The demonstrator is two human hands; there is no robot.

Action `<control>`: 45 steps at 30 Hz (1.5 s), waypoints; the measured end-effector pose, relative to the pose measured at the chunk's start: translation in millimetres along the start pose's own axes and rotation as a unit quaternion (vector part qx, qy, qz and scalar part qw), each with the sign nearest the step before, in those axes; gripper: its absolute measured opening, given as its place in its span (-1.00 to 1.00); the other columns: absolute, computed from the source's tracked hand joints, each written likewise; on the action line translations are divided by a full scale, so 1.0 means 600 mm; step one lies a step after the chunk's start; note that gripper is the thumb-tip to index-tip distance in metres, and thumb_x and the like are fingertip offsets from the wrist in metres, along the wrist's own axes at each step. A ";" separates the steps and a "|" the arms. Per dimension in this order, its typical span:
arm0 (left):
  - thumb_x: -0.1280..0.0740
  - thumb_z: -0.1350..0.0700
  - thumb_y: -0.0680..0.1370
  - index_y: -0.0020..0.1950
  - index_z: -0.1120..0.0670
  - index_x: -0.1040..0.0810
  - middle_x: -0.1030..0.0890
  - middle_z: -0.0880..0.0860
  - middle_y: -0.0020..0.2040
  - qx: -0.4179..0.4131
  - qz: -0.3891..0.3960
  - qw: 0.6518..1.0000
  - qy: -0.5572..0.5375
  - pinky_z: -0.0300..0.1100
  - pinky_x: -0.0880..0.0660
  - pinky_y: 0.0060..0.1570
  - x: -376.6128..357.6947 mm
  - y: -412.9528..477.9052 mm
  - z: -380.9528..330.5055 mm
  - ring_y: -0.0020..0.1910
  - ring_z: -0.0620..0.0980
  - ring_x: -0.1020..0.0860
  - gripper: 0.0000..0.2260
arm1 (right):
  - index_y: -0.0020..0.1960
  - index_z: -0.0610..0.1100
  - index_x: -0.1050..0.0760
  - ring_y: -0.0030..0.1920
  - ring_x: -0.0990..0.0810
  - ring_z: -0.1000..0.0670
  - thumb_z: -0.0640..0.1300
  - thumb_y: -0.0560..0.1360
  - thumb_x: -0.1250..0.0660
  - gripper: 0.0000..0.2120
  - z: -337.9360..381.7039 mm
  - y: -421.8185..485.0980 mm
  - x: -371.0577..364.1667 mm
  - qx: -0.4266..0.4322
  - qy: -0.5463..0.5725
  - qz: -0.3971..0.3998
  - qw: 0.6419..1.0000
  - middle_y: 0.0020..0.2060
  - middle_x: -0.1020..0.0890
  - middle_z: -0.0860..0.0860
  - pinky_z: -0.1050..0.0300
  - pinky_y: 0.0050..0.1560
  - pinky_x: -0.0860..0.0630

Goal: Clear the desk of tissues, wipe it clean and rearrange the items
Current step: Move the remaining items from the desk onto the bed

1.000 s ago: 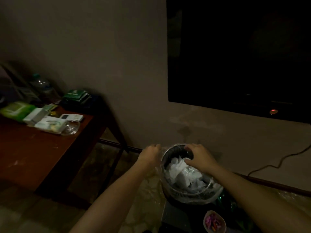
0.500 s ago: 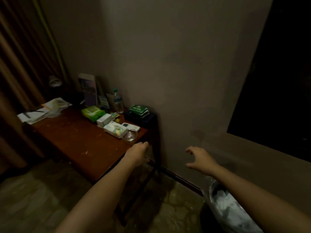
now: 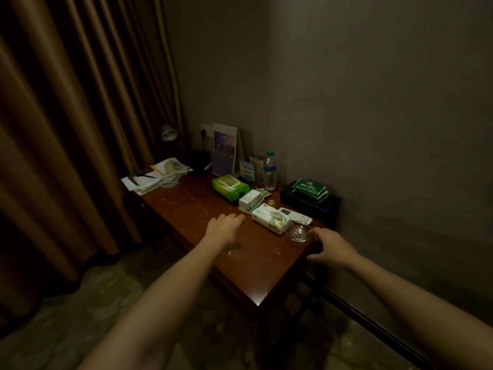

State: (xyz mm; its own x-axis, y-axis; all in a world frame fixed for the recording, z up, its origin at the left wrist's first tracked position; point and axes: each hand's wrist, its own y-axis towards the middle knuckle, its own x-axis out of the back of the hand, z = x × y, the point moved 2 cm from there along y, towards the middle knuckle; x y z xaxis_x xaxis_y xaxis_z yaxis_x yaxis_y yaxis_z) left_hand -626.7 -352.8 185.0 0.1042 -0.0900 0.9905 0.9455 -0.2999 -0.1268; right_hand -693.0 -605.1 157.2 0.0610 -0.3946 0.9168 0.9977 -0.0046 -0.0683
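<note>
Our two forearms now reach out over the desk [image 3: 256,273]. A second ago both hands were down at the lined bin, pressing white tissues into it, and that bin has since dropped out of view. Our left hand [image 3: 225,228] hovers palm down over the bare wood, fingers loosely straight, with nothing in it. Our right hand [image 3: 329,248] is at the desk's right edge, fingers spread and slack, also holding nothing, just beside the glass dish [image 3: 298,232]; whether a fingertip touches the glass we cannot tell. We see no loose tissues on the top, so we judge the clearing done and the wiping next: pale specks and smears mark the wood around our left hand. Beyond the dish lie the tissue box [image 3: 270,221], a remote [image 3: 294,216] and a small white box [image 3: 249,200], packed close, then the green wipes pack [image 3: 229,186], the likely thing to wipe with. Farthest back stand the water bottle [image 3: 270,170], a brochure [image 3: 224,149] by the wall, and papers [image 3: 154,177] at the far left corner
</note>
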 end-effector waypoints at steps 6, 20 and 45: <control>-0.45 -0.11 0.46 0.51 -0.02 -0.20 -0.35 0.06 0.45 -0.008 -0.005 1.000 -0.016 0.06 -0.34 0.33 -0.006 0.110 0.081 0.40 0.12 -0.34 -0.29 | 0.36 -0.07 -0.37 0.25 -0.45 -0.03 -0.01 0.37 -0.50 -0.38 0.078 0.144 -0.007 0.007 -0.002 0.002 1.000 0.28 -0.48 -0.05 0.06 0.18 -0.48; -0.46 -0.20 0.42 0.51 -0.04 -0.20 -0.32 0.04 0.46 -0.021 0.005 1.000 -0.011 0.05 -0.33 0.32 0.009 0.405 0.310 0.41 0.11 -0.31 -0.24 | 0.40 -0.10 -0.32 0.24 -0.45 -0.08 0.03 0.39 -0.48 -0.34 0.201 0.489 -0.058 0.016 -0.002 0.046 0.999 0.29 -0.47 -0.08 0.05 0.15 -0.47; -0.47 -0.18 0.39 0.53 -0.08 -0.12 -0.27 0.04 0.47 -0.280 0.085 0.956 -0.021 0.06 -0.27 0.31 -0.075 0.803 0.470 0.39 0.15 -0.31 -0.18 | 0.35 -0.17 -0.36 0.21 -0.49 -0.08 -0.06 0.35 -0.55 -0.34 0.262 0.737 -0.208 -0.312 0.126 -0.068 0.939 0.25 -0.51 -0.14 0.12 0.09 -0.45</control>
State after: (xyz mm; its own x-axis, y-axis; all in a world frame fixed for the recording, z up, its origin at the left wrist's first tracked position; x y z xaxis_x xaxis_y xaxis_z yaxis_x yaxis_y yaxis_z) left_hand -88.9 -225.4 94.4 0.2641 -0.1478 0.9531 0.6017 -0.7471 -0.2826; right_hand -254.7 -413.1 74.4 -0.1529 -0.5565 0.8167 0.7786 -0.5768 -0.2472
